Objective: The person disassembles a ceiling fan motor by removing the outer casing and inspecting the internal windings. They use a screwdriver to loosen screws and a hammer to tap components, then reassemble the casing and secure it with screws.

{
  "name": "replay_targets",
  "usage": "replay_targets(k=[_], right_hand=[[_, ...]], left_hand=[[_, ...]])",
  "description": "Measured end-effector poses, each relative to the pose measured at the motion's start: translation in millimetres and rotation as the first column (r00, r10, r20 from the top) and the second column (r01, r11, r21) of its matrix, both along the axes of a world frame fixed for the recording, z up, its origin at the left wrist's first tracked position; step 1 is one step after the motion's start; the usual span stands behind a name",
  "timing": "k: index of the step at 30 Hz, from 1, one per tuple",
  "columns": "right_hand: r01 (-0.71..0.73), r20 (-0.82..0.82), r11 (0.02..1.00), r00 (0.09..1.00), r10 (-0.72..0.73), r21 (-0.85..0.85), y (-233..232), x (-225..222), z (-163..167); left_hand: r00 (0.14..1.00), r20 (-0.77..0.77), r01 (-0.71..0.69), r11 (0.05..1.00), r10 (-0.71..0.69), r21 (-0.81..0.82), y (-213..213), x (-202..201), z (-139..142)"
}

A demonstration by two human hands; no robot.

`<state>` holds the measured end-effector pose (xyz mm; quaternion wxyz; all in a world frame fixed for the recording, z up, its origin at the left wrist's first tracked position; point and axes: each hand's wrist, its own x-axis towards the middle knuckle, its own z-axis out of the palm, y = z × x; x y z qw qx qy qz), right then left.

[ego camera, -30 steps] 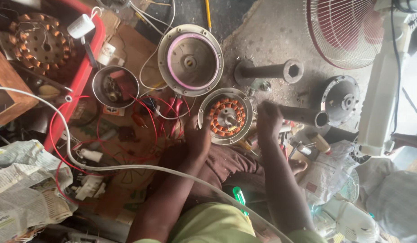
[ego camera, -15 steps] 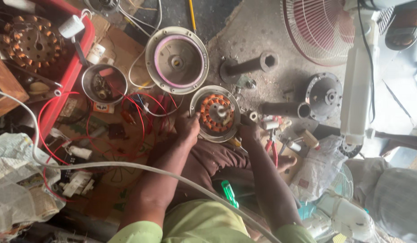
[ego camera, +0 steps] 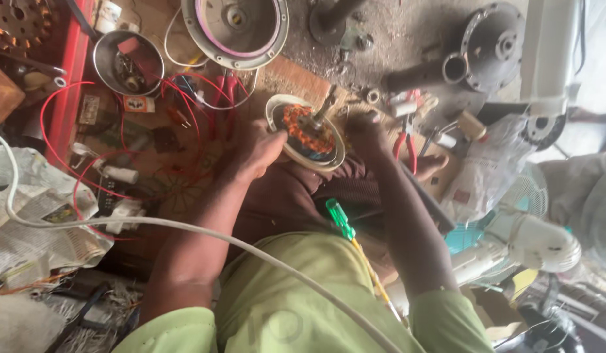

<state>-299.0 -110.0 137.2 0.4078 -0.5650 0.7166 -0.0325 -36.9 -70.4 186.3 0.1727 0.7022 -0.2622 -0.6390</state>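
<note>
A round fan motor (ego camera: 307, 133) with orange copper windings and a steel shaft sits tilted on my lap. My left hand (ego camera: 254, 149) grips its left rim. My right hand (ego camera: 365, 131) holds its right rim, fingers curled over the edge. A green-handled screwdriver (ego camera: 339, 219) lies against my green shirt, below the motor.
A round metal motor cover (ego camera: 236, 31) and a small steel bowl (ego camera: 128, 62) lie ahead, with red wires (ego camera: 185, 98) between them. Red-handled pliers (ego camera: 405, 140), metal tubes (ego camera: 424, 75) and another motor housing (ego camera: 495, 46) lie right. Newspaper (ego camera: 35, 216) and a white cable (ego camera: 185, 229) lie left.
The view has tilted down and closer. Both hands have lifted the motor off the floor toward my lap and tilted it.
</note>
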Motion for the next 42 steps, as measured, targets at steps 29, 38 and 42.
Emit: replay_targets(k=[29, 38, 42], right_hand=[[0.493, 0.690, 0.849, 0.548, -0.472, 0.190, -10.1, 43.7, 28.9], [0.405, 0.765, 0.865, 0.441, -0.469, 0.297, -1.1, 43.3, 25.8], [0.378, 0.803, 0.871, 0.385, -0.455, 0.312, -0.2, 42.2, 24.0]], left_hand=[[0.981, 0.174, 0.145, 0.928, -0.089, -0.343, 33.9, -13.9, -58.2], [0.990, 0.132, 0.084, 0.933, -0.039, -0.350, 30.0, -11.2, -18.3], [0.993, 0.115, 0.077, 0.935, -0.039, -0.347, 28.2, -12.1, -14.4]])
